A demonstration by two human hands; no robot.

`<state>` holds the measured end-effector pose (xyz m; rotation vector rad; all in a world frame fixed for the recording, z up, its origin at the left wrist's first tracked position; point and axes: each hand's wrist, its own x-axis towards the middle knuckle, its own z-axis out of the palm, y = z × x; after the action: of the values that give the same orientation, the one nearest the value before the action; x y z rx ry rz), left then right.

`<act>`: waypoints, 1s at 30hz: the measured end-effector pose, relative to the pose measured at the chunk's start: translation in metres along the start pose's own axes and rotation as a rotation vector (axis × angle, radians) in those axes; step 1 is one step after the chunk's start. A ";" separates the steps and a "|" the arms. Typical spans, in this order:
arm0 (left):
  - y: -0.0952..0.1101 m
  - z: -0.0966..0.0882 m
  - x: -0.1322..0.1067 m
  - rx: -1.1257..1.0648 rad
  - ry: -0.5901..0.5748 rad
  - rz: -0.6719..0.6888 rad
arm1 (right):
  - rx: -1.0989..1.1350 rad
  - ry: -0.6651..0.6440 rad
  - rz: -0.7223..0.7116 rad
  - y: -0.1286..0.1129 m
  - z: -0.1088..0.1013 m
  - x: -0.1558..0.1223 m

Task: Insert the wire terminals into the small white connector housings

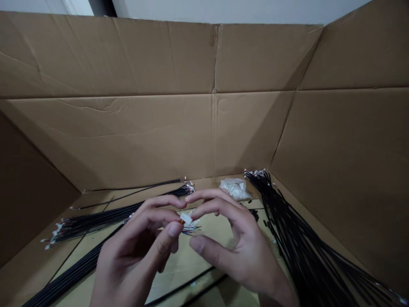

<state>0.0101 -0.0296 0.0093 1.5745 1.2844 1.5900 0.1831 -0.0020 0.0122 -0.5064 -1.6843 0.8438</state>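
My left hand (140,247) pinches a small white connector (185,219) between thumb and forefinger, with thin coloured wires running out of it to the right. My right hand (233,238) hovers just beside it, fingers curved and a little apart, fingertips close to the connector; whether they touch it I cannot tell. Both hands are low in the middle of the view, above a cardboard floor (198,264).
Tall cardboard walls (211,128) enclose the space on three sides. A thick bundle of black cables (297,238) lies at the right, other black cable bundles (105,217) lie at the left. A small clear bag of white parts (235,188) sits at the back.
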 end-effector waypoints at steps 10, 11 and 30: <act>0.001 0.012 0.006 -0.190 0.065 -0.034 | -0.144 0.175 -0.136 0.005 0.013 0.003; 0.001 0.013 0.006 -0.185 0.095 -0.028 | -0.142 0.189 -0.120 0.005 0.013 0.003; 0.006 0.030 0.003 -0.098 0.388 0.167 | 0.219 0.244 0.334 0.008 0.018 0.006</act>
<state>0.0398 -0.0216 0.0118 1.3869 1.2673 2.1095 0.1632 0.0022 0.0078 -0.7193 -1.2843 1.1435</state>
